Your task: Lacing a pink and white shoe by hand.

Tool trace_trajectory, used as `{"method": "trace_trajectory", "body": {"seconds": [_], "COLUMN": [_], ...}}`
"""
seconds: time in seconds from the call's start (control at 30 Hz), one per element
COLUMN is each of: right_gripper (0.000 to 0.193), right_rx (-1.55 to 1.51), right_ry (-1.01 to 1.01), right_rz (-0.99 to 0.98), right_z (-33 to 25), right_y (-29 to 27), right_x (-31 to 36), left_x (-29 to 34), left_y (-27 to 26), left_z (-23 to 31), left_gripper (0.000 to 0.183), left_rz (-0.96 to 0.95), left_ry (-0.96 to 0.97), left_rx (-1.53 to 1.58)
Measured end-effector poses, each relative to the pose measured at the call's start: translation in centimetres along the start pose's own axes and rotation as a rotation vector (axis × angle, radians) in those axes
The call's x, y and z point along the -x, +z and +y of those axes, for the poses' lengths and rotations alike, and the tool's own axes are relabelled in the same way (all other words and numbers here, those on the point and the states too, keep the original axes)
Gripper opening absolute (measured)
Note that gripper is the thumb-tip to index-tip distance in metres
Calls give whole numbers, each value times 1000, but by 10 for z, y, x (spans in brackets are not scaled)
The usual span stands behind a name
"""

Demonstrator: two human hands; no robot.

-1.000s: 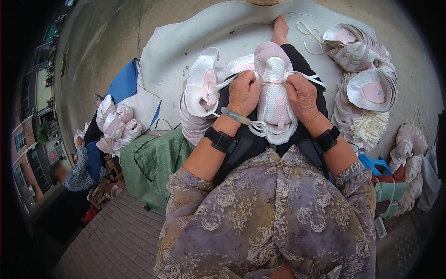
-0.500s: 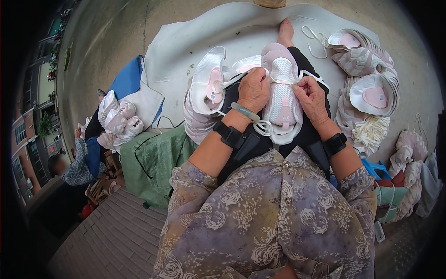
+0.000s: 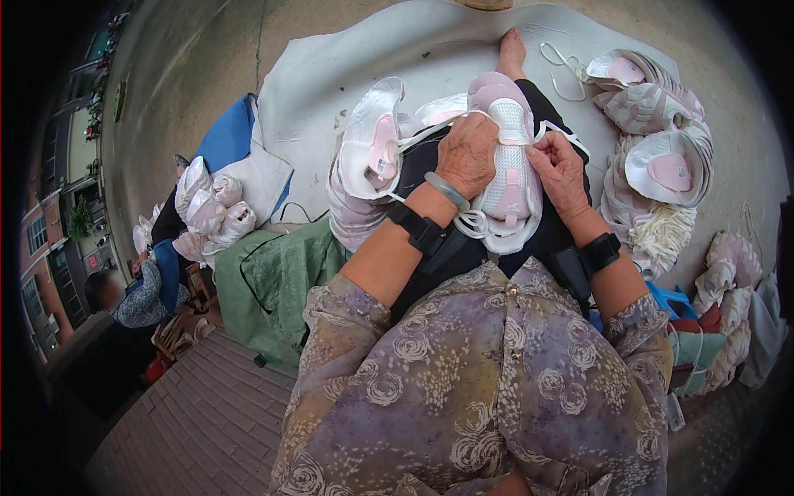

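Note:
A pink and white shoe upper with a mesh tongue lies lengthwise over my lap. My left hand is closed at its left edge, gripping a white shoelace that runs off to the left. At the right edge my right hand pinches the other side of the lace between thumb and fingers. The lace crosses the upper between both hands. What the left fingertips hold is partly hidden behind the knuckles. A loose lace coil hangs below my left hand. Nested shoe uppers stand at my left knee.
A white sheet covers the ground ahead. Stacked uppers and a bundle of white laces lie at right. A green sack is at left; beyond it another person sits near bundled uppers.
My left hand has moved slightly right, over the upper's left edge, and turned a little. My right hand stays nearly in place. The person at far left has bent or moved an arm.

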State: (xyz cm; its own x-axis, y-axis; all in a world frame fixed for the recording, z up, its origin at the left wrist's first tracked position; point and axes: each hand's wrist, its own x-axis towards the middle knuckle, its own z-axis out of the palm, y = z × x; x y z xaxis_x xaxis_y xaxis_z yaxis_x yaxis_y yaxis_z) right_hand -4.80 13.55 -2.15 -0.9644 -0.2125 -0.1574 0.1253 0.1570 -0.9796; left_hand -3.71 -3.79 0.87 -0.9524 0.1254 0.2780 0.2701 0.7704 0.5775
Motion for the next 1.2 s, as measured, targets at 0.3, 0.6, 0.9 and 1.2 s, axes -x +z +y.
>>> {"method": "trace_trajectory", "body": {"seconds": [0.3,0.6,0.9,1.2], "right_gripper": [8,14,12,11], "right_rx": [169,717,853,995], "right_ry": [-245,-630,-599,-592], "right_rz": [104,-37,-2,10], "right_z": [-29,-37,-39,-34], "right_y": [1,30,37,40], "right_x": [8,-6,-3,1], "left_x": [13,13,11,3], "left_y": [-18,-24,-15,-23], "left_z": [10,15,9,-2], "left_gripper": [28,24,13,10], "left_rz": [7,-194,-244,-327], "left_ry": [-219,-165,-116,-26], "left_rx": [87,-146,-138,26]}}
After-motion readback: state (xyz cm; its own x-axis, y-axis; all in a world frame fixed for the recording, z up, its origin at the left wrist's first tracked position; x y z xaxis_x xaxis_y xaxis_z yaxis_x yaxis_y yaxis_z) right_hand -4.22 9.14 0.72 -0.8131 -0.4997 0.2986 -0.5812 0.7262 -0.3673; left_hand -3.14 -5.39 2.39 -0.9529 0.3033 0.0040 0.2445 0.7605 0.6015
